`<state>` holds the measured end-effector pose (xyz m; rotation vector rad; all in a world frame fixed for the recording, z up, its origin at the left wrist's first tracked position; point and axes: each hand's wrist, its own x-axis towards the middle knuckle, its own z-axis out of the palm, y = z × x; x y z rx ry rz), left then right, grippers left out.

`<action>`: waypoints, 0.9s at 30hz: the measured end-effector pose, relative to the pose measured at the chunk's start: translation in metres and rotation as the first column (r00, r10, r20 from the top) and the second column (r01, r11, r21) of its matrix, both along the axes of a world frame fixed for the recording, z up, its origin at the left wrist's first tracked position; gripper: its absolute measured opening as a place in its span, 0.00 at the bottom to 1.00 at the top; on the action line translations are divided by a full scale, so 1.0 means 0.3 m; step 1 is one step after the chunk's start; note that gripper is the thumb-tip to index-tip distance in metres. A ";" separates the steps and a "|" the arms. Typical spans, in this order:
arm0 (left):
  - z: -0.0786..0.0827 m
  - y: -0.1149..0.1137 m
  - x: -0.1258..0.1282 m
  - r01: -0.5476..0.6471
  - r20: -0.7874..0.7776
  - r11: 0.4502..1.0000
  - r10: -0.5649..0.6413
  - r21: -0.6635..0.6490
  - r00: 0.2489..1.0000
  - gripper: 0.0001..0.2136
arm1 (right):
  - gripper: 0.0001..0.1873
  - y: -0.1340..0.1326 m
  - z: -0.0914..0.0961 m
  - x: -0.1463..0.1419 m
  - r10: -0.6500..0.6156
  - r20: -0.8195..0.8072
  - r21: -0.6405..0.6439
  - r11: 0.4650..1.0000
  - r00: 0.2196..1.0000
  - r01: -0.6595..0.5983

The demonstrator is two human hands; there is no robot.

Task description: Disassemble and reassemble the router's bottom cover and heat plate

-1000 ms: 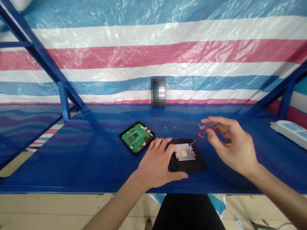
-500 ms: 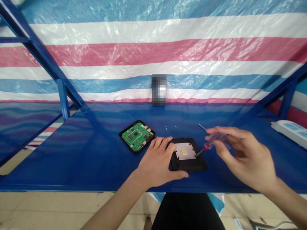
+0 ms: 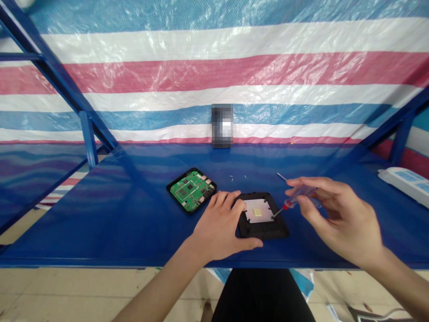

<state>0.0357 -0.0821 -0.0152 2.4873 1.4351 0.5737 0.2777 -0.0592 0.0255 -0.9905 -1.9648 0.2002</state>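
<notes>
The black cover (image 3: pixel 263 231) was steadied by the left hand (image 3: pixel 221 227), spread flat over its left side. The screwdriver (image 3: pixel 288 204) was pinched between the thumb and fingers of the right hand (image 3: pixel 348 219), its tip placed at the corner of the silver plate (image 3: pixel 267 209) nearest that hand. The circuit board (image 3: pixel 191 191) was observed left of the left hand; loose screws (image 3: pixel 245 177) were noted beyond it.

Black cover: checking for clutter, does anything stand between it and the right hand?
Only the screwdriver, held in the right hand, spans the gap, its tip at a corner of the silver plate; nothing else visible stands between.
</notes>
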 end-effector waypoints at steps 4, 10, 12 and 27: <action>-0.003 0.000 -0.001 0.002 -0.012 1.000 -0.002 0.003 1.000 0.30 | 0.18 0.004 -0.010 0.006 0.002 -0.007 -0.007 1.000 1.000 -0.002; 0.003 -0.002 0.000 0.002 -0.012 1.000 -0.002 0.003 1.000 0.30 | 0.20 0.005 -0.023 0.014 0.014 -0.029 -0.026 1.000 0.999 -0.015; 0.004 -0.003 0.000 -0.001 -0.012 1.000 0.001 0.005 1.000 0.30 | 0.20 0.005 -0.023 0.016 0.018 -0.031 -0.029 0.999 0.999 -0.019; 0.010 -0.003 0.003 -0.001 -0.013 1.000 0.001 -0.008 1.000 0.30 | 0.18 -0.003 0.003 0.003 0.022 0.061 0.024 0.999 0.998 -0.024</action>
